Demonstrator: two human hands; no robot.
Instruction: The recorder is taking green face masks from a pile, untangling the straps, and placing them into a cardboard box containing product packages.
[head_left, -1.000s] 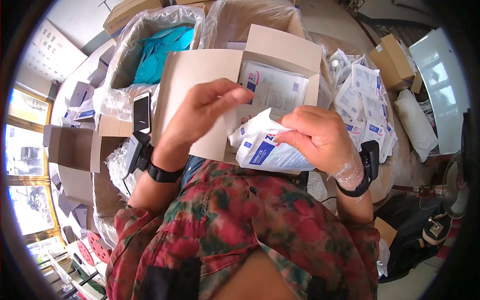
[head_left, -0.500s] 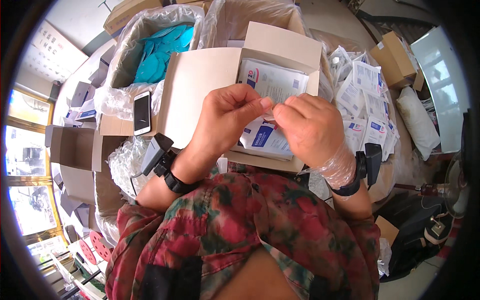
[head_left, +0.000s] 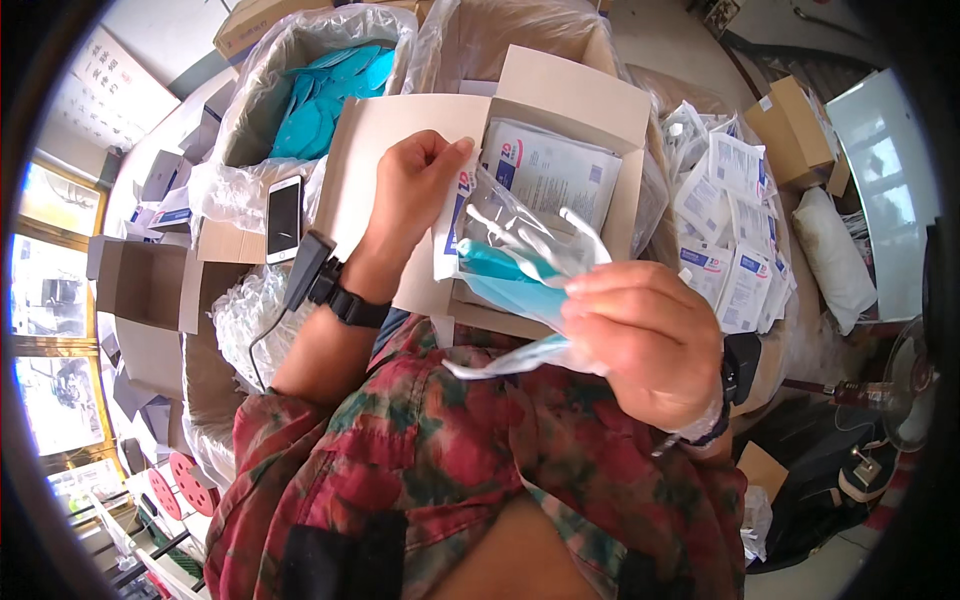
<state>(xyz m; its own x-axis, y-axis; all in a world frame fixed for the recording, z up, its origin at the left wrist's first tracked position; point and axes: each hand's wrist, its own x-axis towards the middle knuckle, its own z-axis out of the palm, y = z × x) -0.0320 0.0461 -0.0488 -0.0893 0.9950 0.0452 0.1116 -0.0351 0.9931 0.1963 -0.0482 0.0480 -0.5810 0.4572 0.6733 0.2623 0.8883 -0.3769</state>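
Note:
My left hand (head_left: 415, 190) is closed, its thumb and forefinger pinching the edge of a white printed packet (head_left: 447, 245) with blue and red marks, held over the open carton. My right hand (head_left: 640, 335) grips a clear plastic bag (head_left: 520, 300) with a teal piece (head_left: 495, 263) and several white stick-like ends (head_left: 535, 240) in or beside it; blur hides how they lie. A pale strip (head_left: 500, 362) trails from below the right fingers. Behind both hands, the open cardboard carton (head_left: 575, 75) has flat white packets (head_left: 570, 170) stacked inside.
Teal discs (head_left: 335, 100) fill a plastic-lined box at the far left. A phone (head_left: 284, 220) lies near the carton's left flap. More white packets (head_left: 735, 220) are heaped on the right. An open brown box (head_left: 150, 285) stands at left, and a fan (head_left: 910, 375) at far right.
My hands have come apart from their joint pinch above the carton. The right moved down with the clear bag and teal piece; the left moved slightly left and up with the packet.

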